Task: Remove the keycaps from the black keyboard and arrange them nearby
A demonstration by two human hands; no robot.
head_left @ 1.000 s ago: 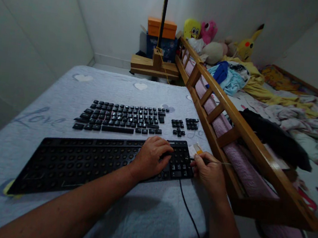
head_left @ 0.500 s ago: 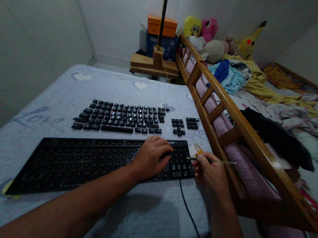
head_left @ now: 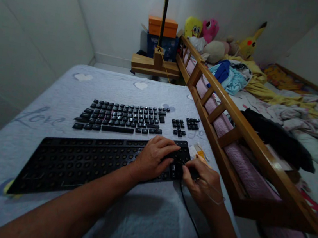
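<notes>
A black keyboard lies across the bed sheet, most of its keycaps off, showing rows of round key mounts. My left hand rests on its right part, index finger stretched towards the number pad and thumb apart from it. Over the number pad, my right hand pinches a thin metal wire-like tool, whose back end sticks out beside the wrist. The tool's working tip is hidden by the fingers. A few keycaps remain on the pad between the hands.
Loose black keycaps lie in keyboard order behind the keyboard, with small groups at their right. A small orange-and-white packet sits near the wooden bed rail. The keyboard cable runs towards me.
My right hand has moved left onto the number pad, and the tool has turned from level to pointing down at the keys. My left index finger has stretched further right.
</notes>
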